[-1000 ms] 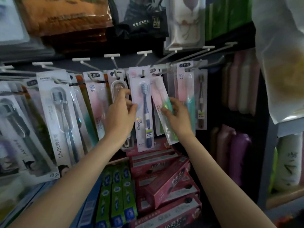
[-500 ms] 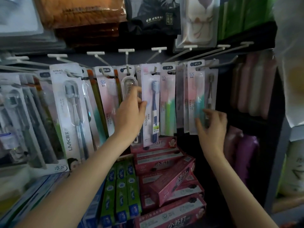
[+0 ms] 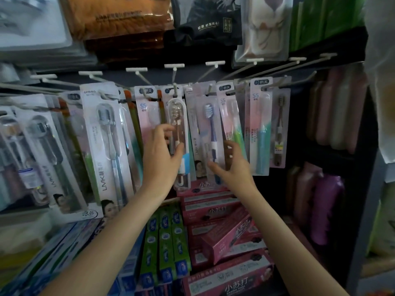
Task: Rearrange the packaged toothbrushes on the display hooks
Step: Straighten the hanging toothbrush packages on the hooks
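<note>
Packaged toothbrushes hang in a row on white display hooks (image 3: 174, 66). My left hand (image 3: 161, 159) grips the left edge of a clear-cased toothbrush pack (image 3: 178, 116), thumb across its front. Beside it hangs a blue toothbrush pack (image 3: 210, 124). My right hand (image 3: 234, 167) is spread against its lower part, with fingers straight and holding nothing. A pink-and-green pack (image 3: 232, 122) hangs just right of that hand's fingers, then a teal pack (image 3: 260, 133) and a brown toothbrush pack (image 3: 280, 124). A large white LMK pack (image 3: 106, 142) hangs on the left.
Green toothpaste boxes (image 3: 165, 238) and pink boxes (image 3: 224, 233) are stacked below the hooks. Pink and purple bottles (image 3: 327, 201) stand on shelves to the right. Bagged textiles (image 3: 119, 20) lie on the shelf above.
My right hand left the teal packs on the right and came back left to the blue toothbrush pack. My left hand stayed on the clear-cased pack.
</note>
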`<state>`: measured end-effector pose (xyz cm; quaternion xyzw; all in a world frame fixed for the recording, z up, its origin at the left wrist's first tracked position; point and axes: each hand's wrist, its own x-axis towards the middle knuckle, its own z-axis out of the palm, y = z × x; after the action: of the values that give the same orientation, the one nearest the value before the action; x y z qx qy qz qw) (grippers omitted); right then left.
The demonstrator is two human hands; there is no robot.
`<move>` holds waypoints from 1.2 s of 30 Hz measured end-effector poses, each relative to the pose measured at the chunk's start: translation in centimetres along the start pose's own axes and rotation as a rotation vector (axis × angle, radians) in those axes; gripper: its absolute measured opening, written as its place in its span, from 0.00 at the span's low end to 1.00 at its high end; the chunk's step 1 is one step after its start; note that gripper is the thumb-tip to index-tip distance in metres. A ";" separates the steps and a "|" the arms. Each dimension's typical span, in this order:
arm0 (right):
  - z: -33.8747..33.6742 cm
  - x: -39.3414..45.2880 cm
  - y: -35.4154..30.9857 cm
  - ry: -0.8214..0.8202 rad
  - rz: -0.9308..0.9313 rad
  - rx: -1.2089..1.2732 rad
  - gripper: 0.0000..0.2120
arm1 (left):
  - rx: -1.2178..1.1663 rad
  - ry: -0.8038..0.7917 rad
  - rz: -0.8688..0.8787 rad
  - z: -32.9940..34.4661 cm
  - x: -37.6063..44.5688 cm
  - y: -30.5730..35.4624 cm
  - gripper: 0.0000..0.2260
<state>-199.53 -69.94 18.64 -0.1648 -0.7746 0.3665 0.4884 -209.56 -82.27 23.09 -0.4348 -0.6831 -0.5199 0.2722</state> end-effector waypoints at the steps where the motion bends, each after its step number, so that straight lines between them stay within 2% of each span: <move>1: 0.3 -0.1 0.2 -0.009 0.007 0.002 0.28 | 0.022 0.020 -0.016 -0.1 0.0 -0.3 0.18; 5: 0.8 -0.5 0.6 -0.019 0.047 0.002 0.26 | 0.090 0.044 -0.061 0.0 -0.2 -0.5 0.25; 11: -1.7 -0.2 2.3 0.002 0.023 0.076 0.15 | 0.071 -0.037 -0.076 0.2 -0.6 -0.7 0.28; 15: -3.7 0.2 2.5 -0.061 0.034 0.172 0.09 | 0.063 -0.139 -0.123 0.7 -0.8 -0.8 0.30; 18: -4.3 0.2 2.4 -0.121 0.076 0.239 0.10 | 0.014 -0.193 -0.210 1.3 -0.8 -0.9 0.30; 21: -4.2 0.0 2.3 -0.126 0.064 0.228 0.09 | -0.044 -0.170 -0.277 1.4 -0.7 -0.7 0.28; 26: -3.7 0.0 2.5 -0.080 0.057 0.138 0.10 | -0.055 -0.206 -0.266 0.3 -1.3 -0.6 0.25; 28: -3.3 -0.3 2.2 0.020 -0.003 -0.022 0.15 | -0.141 -0.239 -0.274 -0.4 -1.6 -0.6 0.25; 30: -3.0 -0.9 0.8 0.237 -0.180 -0.172 0.16 | -0.266 -0.279 -0.303 -1.5 -1.8 -0.5 0.23; 31: -2.7 -1.3 -0.3 0.303 -0.272 -0.164 0.15 | -0.320 -0.306 -0.305 -2.0 -2.0 -0.4 0.22; 33: -1.9 -1.6 -2.9 0.224 -0.354 -0.050 0.13 | -0.328 -0.345 -0.239 -2.8 -2.2 -0.4 0.22; 36: 0.0 -1.5 -5.9 -0.021 -0.280 0.068 0.17 | -0.172 -0.337 -0.086 -3.6 -2.6 0.0 0.21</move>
<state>-198.18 -74.87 21.97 -0.0348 -0.7820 0.3227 0.5321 -208.65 -86.52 22.09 -0.5080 -0.6898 -0.5074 0.0933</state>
